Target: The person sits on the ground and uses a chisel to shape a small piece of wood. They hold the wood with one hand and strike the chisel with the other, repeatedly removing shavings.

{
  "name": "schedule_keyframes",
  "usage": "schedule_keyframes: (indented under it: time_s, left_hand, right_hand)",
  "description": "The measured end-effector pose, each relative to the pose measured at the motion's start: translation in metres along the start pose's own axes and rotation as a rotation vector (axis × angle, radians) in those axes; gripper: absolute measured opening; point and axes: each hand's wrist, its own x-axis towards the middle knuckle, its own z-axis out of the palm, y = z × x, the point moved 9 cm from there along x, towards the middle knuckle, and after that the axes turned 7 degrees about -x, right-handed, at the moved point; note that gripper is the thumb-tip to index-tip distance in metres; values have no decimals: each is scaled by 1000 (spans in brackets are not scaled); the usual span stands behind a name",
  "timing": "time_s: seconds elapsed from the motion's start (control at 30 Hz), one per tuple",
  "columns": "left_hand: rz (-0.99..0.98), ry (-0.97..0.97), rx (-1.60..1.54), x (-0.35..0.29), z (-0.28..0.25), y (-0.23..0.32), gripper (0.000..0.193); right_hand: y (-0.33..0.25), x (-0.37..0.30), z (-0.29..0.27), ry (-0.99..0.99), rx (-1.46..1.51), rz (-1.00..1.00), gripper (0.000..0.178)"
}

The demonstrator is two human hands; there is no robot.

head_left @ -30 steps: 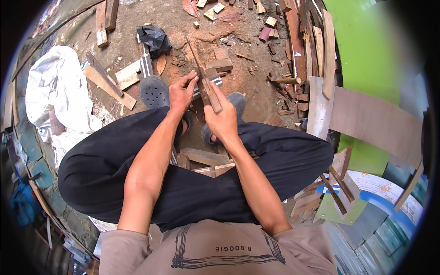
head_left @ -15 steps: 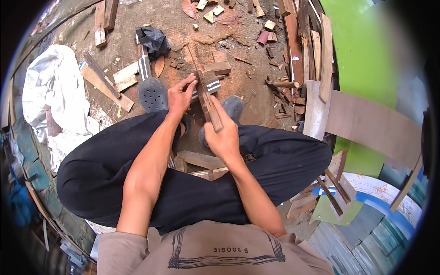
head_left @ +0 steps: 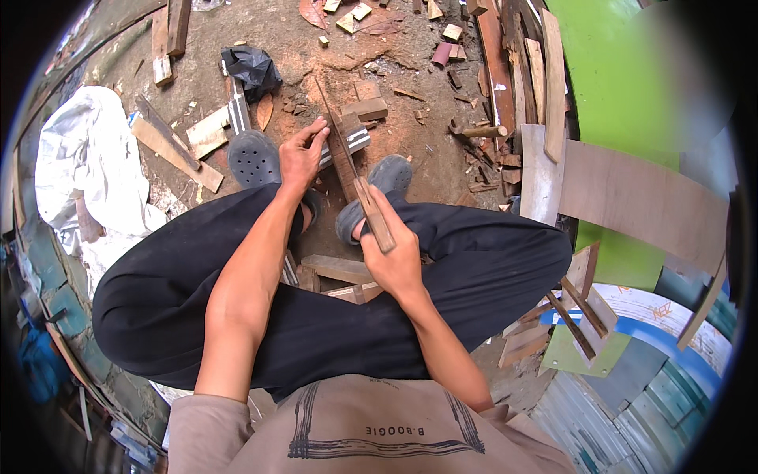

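Observation:
My right hand [head_left: 393,253] is closed around the wooden handle of a handsaw [head_left: 341,155], whose rusty brown blade points away from me and a little left. Across the blade's line, between my feet, lies a piece of wood striped black and white [head_left: 357,141]. A plain wooden block [head_left: 367,109] rests just beyond it. My left hand [head_left: 302,156] is on the left side of the blade, thumb and fingers pinched together close to the striped piece. Whatever is between those fingertips is too small to make out.
Grey clogs [head_left: 254,158] are on my feet. A black plastic bag [head_left: 253,69], offcuts [head_left: 175,150] and a white cloth [head_left: 87,158] lie to the left. Planks [head_left: 553,87] and a green panel [head_left: 616,79] stand on the right. Wood pieces [head_left: 339,268] lie below my knees.
My right hand has drawn the saw back toward me and slightly right. My left hand has shifted a little left, its fingertips now farther from the blade. The view has tilted slightly.

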Motion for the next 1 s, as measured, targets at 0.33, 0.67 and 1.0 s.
schedule_keyframes:
  time_s: [0.33, 0.67, 1.0]
  left_hand:
    - [31, 8, 75, -5, 12, 17, 22]
    - [93, 85, 60, -6, -1, 13, 20]
    - [55, 87, 24, -10, -2, 13, 18]
  right_hand:
    - [15, 69, 17, 58, 22, -8, 63]
    - [-5, 0, -14, 63, 6, -99, 64]
    - [-19, -31, -31, 32, -111, -154, 65]
